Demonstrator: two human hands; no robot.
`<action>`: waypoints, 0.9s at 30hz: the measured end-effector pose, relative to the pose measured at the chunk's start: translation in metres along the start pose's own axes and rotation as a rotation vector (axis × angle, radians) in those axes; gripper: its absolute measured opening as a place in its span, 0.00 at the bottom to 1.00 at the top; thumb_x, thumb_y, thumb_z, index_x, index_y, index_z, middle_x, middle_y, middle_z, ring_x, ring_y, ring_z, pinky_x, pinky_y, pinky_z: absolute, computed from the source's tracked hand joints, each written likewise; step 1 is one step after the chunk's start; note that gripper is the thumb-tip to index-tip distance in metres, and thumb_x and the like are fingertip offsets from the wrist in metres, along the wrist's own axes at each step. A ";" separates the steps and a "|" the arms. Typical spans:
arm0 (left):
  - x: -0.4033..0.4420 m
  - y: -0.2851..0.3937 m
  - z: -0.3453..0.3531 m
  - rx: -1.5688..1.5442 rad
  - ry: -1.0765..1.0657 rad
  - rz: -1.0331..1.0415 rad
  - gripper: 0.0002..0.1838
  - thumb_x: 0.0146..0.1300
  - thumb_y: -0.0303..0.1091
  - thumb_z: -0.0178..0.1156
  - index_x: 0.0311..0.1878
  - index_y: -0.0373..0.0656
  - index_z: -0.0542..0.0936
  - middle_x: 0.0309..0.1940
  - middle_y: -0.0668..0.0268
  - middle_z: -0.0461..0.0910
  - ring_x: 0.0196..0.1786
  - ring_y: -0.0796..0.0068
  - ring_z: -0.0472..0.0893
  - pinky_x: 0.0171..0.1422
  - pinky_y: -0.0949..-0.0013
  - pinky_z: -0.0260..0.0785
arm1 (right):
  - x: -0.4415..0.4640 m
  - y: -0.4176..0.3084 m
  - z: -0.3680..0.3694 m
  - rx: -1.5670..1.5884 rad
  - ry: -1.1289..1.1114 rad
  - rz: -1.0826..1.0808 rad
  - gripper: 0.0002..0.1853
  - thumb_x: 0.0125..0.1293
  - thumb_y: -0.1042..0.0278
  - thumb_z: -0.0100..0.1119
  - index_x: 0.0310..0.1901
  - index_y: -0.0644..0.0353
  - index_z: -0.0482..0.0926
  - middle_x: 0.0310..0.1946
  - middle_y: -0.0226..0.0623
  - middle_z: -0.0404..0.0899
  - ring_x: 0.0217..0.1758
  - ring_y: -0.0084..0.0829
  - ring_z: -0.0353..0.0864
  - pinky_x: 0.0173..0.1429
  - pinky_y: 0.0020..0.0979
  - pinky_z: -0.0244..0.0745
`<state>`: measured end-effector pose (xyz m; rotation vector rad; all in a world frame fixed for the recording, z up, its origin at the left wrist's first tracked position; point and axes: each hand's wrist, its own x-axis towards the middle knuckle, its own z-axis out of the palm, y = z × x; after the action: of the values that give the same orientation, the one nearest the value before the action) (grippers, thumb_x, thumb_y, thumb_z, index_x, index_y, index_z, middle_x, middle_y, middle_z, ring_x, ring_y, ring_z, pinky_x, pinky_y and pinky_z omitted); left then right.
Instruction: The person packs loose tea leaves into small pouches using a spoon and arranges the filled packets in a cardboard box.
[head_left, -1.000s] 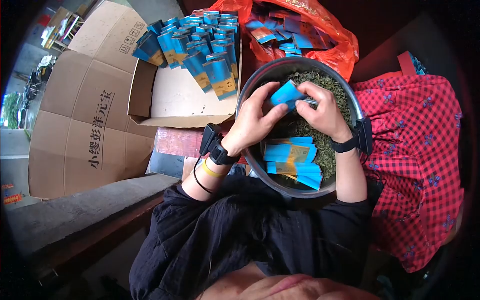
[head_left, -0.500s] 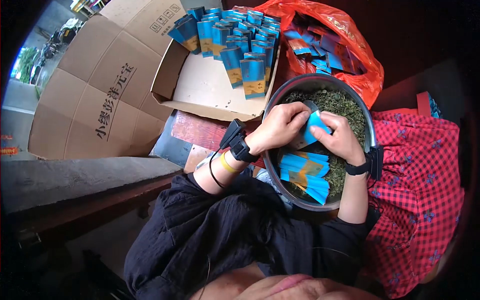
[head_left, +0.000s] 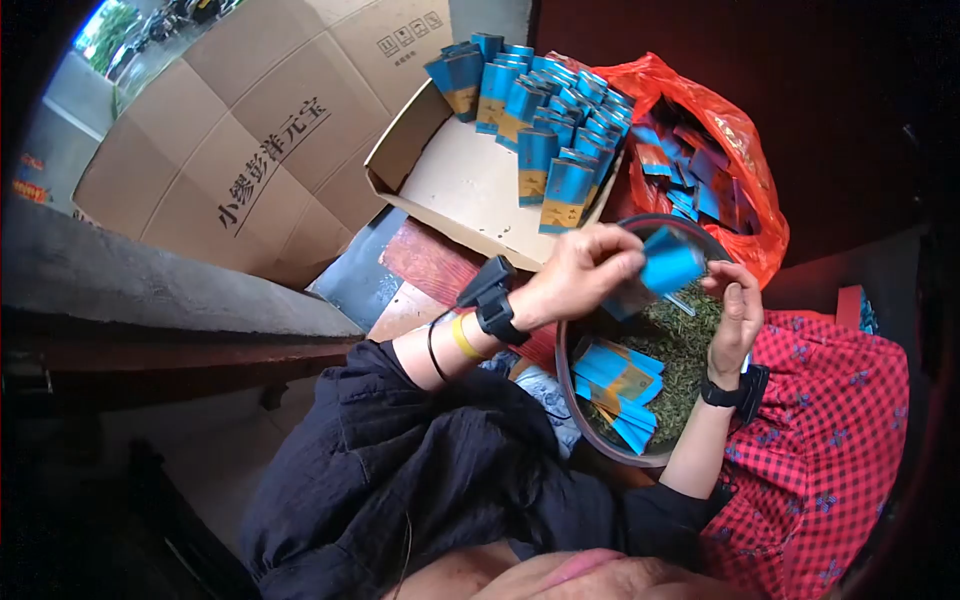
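Note:
Over the metal basin (head_left: 567, 400), my left hand (head_left: 592, 268) pinches a blue packet (head_left: 672, 264) near its edge, and the packet looks slightly blurred. My right hand (head_left: 737, 318) is beside the packet at the basin's right side, fingers apart and holding nothing I can see. Dried green leaves (head_left: 690, 345) fill much of the basin. Below my left hand, several flat blue-and-gold packets (head_left: 612, 378) lie fanned on the leaves. A thin, shiny object (head_left: 681, 304) shows just under the held packet; its kind is unclear.
Several standing blue-and-gold packets (head_left: 568, 190) crowd a cardboard tray (head_left: 455, 170) behind the basin. A red plastic bag (head_left: 745, 130) holds more packets. Left stands a large cardboard sheet (head_left: 250, 150); red checked cloth (head_left: 830, 440) lies at right.
Both hands were together on the blue packet. My right hand has let go and moved away to the right, while my left hand keeps the packet, now turned. The camera view has shifted.

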<state>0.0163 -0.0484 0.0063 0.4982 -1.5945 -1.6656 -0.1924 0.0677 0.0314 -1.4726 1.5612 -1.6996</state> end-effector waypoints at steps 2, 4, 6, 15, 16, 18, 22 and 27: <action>0.009 0.010 -0.030 0.138 0.131 0.140 0.10 0.64 0.33 0.62 0.45 0.37 0.80 0.32 0.72 0.80 0.35 0.86 0.76 0.40 0.77 0.71 | 0.000 0.005 -0.002 -0.004 -0.009 0.065 0.14 0.72 0.63 0.48 0.50 0.64 0.75 0.46 0.36 0.79 0.41 0.23 0.77 0.50 0.27 0.72; 0.030 0.012 -0.072 0.291 0.306 0.220 0.10 0.62 0.32 0.61 0.43 0.36 0.81 0.29 0.66 0.82 0.32 0.81 0.80 0.36 0.74 0.73 | 0.001 0.006 -0.001 0.002 -0.007 0.105 0.12 0.72 0.66 0.49 0.50 0.63 0.75 0.45 0.36 0.79 0.41 0.22 0.77 0.49 0.25 0.72; 0.055 0.004 -0.124 0.171 0.391 0.160 0.11 0.63 0.31 0.60 0.44 0.35 0.81 0.30 0.66 0.83 0.33 0.80 0.81 0.36 0.74 0.75 | 0.000 0.012 0.003 0.008 -0.036 0.105 0.10 0.71 0.70 0.51 0.49 0.63 0.76 0.43 0.34 0.79 0.39 0.20 0.77 0.48 0.23 0.73; 0.126 -0.061 -0.236 0.637 0.690 -0.071 0.14 0.58 0.37 0.60 0.45 0.42 0.83 0.38 0.59 0.85 0.44 0.66 0.84 0.53 0.66 0.73 | 0.001 0.020 0.003 -0.042 -0.026 0.127 0.09 0.70 0.70 0.52 0.47 0.61 0.77 0.39 0.32 0.80 0.36 0.19 0.77 0.44 0.22 0.74; 0.130 -0.066 -0.238 0.613 0.703 -0.110 0.14 0.57 0.37 0.60 0.45 0.42 0.83 0.39 0.59 0.85 0.44 0.65 0.83 0.53 0.66 0.73 | 0.001 0.020 0.002 -0.041 -0.011 0.142 0.09 0.70 0.70 0.53 0.47 0.61 0.77 0.39 0.32 0.80 0.36 0.19 0.77 0.44 0.22 0.74; 0.138 -0.070 -0.241 0.591 0.714 -0.156 0.14 0.56 0.37 0.60 0.44 0.43 0.83 0.40 0.58 0.85 0.45 0.64 0.83 0.53 0.65 0.73 | 0.001 0.021 0.001 -0.042 0.004 0.161 0.09 0.70 0.69 0.53 0.47 0.61 0.77 0.39 0.32 0.80 0.36 0.19 0.77 0.44 0.22 0.74; 0.144 -0.069 -0.238 0.579 0.696 -0.175 0.15 0.55 0.36 0.60 0.46 0.42 0.82 0.41 0.57 0.84 0.47 0.63 0.83 0.55 0.65 0.72 | 0.002 0.022 0.002 -0.042 -0.005 0.160 0.09 0.70 0.69 0.53 0.47 0.61 0.77 0.38 0.32 0.80 0.35 0.18 0.77 0.43 0.21 0.74; 0.136 -0.065 -0.220 0.672 0.719 -0.105 0.21 0.55 0.36 0.60 0.52 0.39 0.78 0.45 0.55 0.82 0.50 0.60 0.81 0.59 0.64 0.71 | 0.002 0.022 0.002 -0.056 -0.007 0.181 0.09 0.70 0.69 0.53 0.47 0.62 0.77 0.38 0.32 0.80 0.35 0.18 0.77 0.43 0.21 0.74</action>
<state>0.0752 -0.3006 -0.0573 1.3601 -1.5266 -0.8011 -0.1990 0.0584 0.0123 -1.3171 1.6951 -1.5585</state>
